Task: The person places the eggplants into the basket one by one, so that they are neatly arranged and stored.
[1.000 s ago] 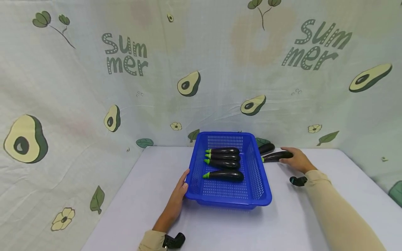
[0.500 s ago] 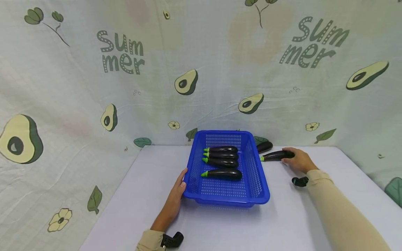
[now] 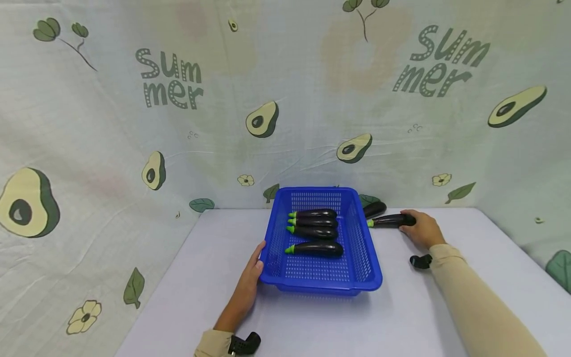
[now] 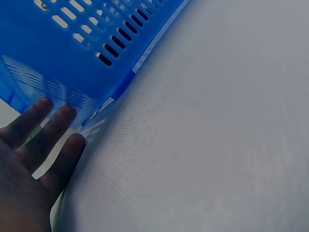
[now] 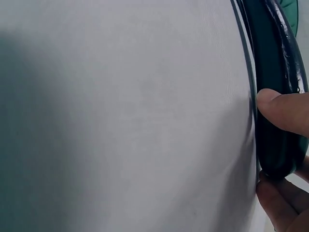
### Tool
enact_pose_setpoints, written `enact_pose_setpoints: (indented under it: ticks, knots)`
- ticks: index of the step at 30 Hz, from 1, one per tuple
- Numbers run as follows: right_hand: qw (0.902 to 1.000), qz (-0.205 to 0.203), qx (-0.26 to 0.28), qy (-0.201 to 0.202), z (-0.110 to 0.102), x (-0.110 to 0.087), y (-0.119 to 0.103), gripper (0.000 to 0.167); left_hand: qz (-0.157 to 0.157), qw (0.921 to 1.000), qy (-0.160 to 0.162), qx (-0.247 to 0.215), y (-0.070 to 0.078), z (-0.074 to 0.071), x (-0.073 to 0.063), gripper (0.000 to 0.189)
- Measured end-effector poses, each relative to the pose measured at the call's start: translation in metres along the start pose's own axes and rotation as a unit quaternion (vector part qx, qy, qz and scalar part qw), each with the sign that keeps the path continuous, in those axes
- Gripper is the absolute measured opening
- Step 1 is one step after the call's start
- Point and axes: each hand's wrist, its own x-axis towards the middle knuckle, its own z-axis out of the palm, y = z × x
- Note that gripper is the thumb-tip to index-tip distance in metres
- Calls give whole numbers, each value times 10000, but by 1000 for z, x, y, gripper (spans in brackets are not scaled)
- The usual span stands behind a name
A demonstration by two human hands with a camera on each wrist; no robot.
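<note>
My right hand (image 3: 424, 230) holds the thick end of a dark eggplant (image 3: 387, 221) that lies on the table right of the basket, its green tip toward the rim. In the right wrist view the thumb (image 5: 285, 112) presses that eggplant's (image 5: 275, 150) side, with fingers around its rounded end. A blue perforated basket (image 3: 318, 286) holds several eggplants (image 3: 314, 248) lying side by side, green ends left. My left hand (image 3: 248, 284) touches the basket's left side. Extended fingers (image 4: 53, 126) rest at the basket's wall (image 4: 87, 63) in the left wrist view.
Another eggplant (image 3: 374, 208) lies behind the held one, partly hidden by the basket's right rim. Everything stands on a white table (image 3: 312, 327). A patterned cloth (image 3: 308, 99) hangs behind the table's far edge.
The whole view has shifted slightly. Relative to the basket, the held eggplant has turned a little and lies more level; both hands keep their places.
</note>
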Motion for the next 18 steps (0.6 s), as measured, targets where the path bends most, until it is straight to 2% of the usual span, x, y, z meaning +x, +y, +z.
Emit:
enact_pose_setpoints:
  ticks: [7,11,14,18]
  knots:
    - [9994,285,71,169,3,-7,-5,56,-13,10000,-9,42,0,0,-1,52]
    - [9986,282,155,425,6,-11,-7,54,-42,10000,-35,51,-1,0,0,52]
    - [9971,272,327,631,8,-13,-9,53,-34,10000,-49,55,-2,-1,0,52]
    - [9951,438,665,593,8,-17,-16,54,4,10000,2,79,-2,-1,1,52]
